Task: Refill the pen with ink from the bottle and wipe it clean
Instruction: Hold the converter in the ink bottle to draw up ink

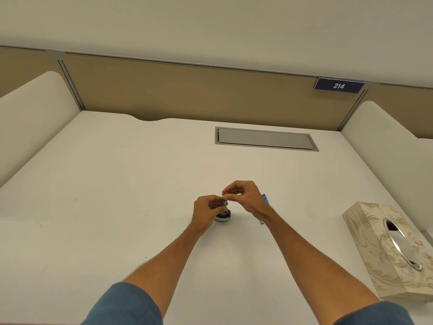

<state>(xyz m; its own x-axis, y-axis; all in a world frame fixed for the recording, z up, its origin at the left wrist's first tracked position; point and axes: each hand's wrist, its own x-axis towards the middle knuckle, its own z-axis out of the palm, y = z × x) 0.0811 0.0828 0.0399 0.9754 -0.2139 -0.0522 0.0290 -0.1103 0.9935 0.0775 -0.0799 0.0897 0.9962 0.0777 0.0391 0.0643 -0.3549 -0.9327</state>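
Right hand pinches the pen's refill part upright over the ink bottle, mid-counter; left hand cups and steadies the bottle. I'd keep the tip vertical and submerged, and draw slowly. Blue pen barrel lies behind my wrist. Tissue box waits far right for wiping.

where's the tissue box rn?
In the head view the tissue box sits on the desk at the lower right edge, to the right of the right hand and the blue pen part.
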